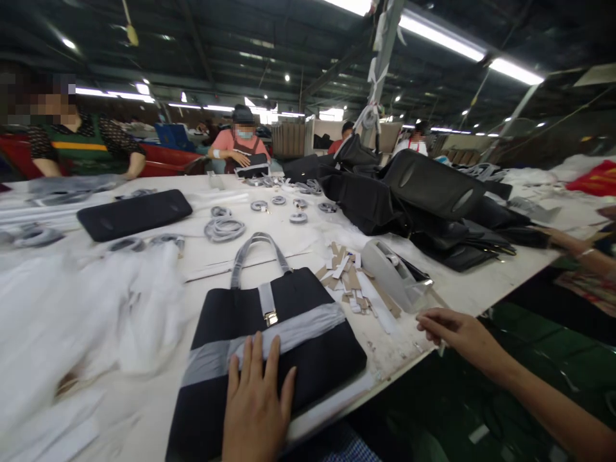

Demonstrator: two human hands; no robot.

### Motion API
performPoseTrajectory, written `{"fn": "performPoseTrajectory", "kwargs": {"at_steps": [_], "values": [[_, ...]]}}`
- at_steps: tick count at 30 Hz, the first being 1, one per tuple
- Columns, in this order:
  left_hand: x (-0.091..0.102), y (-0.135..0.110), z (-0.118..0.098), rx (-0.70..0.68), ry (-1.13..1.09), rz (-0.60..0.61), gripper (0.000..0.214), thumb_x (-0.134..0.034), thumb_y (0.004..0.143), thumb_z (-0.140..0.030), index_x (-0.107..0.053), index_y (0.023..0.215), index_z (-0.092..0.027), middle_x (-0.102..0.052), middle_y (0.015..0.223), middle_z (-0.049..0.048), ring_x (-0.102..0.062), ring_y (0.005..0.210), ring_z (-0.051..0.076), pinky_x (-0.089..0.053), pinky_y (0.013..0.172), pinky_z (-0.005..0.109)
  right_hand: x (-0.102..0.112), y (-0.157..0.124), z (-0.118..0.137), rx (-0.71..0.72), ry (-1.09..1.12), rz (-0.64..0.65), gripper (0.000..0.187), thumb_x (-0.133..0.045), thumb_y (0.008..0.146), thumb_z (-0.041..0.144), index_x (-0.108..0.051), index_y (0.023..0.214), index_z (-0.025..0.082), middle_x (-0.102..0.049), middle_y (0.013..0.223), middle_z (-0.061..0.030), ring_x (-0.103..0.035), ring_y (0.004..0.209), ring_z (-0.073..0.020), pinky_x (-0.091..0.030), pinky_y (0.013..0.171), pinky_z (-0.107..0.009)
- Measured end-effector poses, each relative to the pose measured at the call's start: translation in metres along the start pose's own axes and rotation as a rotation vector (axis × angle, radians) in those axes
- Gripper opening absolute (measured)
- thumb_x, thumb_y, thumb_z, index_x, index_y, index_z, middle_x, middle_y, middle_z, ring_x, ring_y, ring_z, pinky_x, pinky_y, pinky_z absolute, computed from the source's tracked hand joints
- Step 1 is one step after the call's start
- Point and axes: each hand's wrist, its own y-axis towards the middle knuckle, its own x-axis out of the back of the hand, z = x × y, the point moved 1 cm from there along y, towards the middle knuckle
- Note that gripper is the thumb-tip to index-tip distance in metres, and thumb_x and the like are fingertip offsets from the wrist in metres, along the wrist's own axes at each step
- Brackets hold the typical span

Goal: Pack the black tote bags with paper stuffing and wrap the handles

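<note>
The left hand (257,398) lies flat, gripping nothing, on the black handbag (317,362), bottom middle; I can't tell if the right hand (466,337) holds anything; a hard push could crumple the grey wrap (308,327)

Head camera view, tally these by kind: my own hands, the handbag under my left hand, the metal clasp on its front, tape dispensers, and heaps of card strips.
Your own hands: 2 (left hand, right hand)
Handbag: 1
Metal clasp: 1
Tape dispenser: 1
Heap of card strips: 1, its pieces too jumbled to count
Total: 6
</note>
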Motion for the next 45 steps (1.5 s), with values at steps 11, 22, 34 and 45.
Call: {"fn": "performPoseTrajectory", "kwargs": {"at_steps": [11, 22, 34, 45], "values": [[0.016, 0.001, -0.010, 0.123, -0.020, -0.009, 0.053, -0.050, 0.095, -0.045, -0.047, 0.143, -0.022, -0.033, 0.156, 0.0143, -0.024, 0.146, 0.035, -0.029, 0.114, 0.057, -0.072, 0.050, 0.173, 0.869, -0.362, 0.691, 0.022, -0.054, 0.094, 0.035, -0.074, 0.096, 0.025, -0.073, 0.086, -0.0050, -0.066, 0.080, -0.0197, -0.048, 0.072, -0.029], [0.014, -0.001, -0.029, 0.326, 0.038, -0.017, 0.054, -0.059, 0.090, -0.049, -0.053, 0.137, -0.023, -0.059, 0.132, 0.0095, -0.052, 0.118, 0.027, -0.044, 0.098, 0.047, -0.163, 0.097, 0.272, 1.641, -0.970, 1.016, 0.015, -0.066, 0.087, 0.029, -0.070, 0.078, 0.018, -0.069, 0.075, -0.0055, -0.061, 0.066, -0.0175, -0.031, 0.055, -0.029], [0.022, 0.003, -0.046, 0.466, 0.047, 0.078, 0.055, -0.059, 0.092, -0.042, -0.049, 0.140, -0.019, -0.059, 0.133, 0.0060, -0.053, 0.105, 0.023, -0.046, 0.080, 0.037, -0.236, 0.091, 0.307, 2.049, -1.139, 1.158, 0.005, -0.069, 0.079, 0.012, -0.072, 0.077, 0.014, -0.071, 0.075, -0.0076, -0.063, 0.069, -0.0199, -0.023, 0.051, -0.033], [0.024, -0.001, -0.043, 0.469, -0.029, 0.107, 0.049, -0.049, 0.097, -0.042, -0.046, 0.141, -0.021, -0.055, 0.139, 0.0045, -0.052, 0.109, 0.022, -0.044, 0.083, 0.036, -0.243, 0.083, 0.297, 2.198, -1.110, 1.171, 0.014, -0.067, 0.077, 0.007, -0.069, 0.068, 0.017, -0.069, 0.066, -0.0040, -0.059, 0.062, -0.0187, -0.021, 0.049, -0.032]]}}
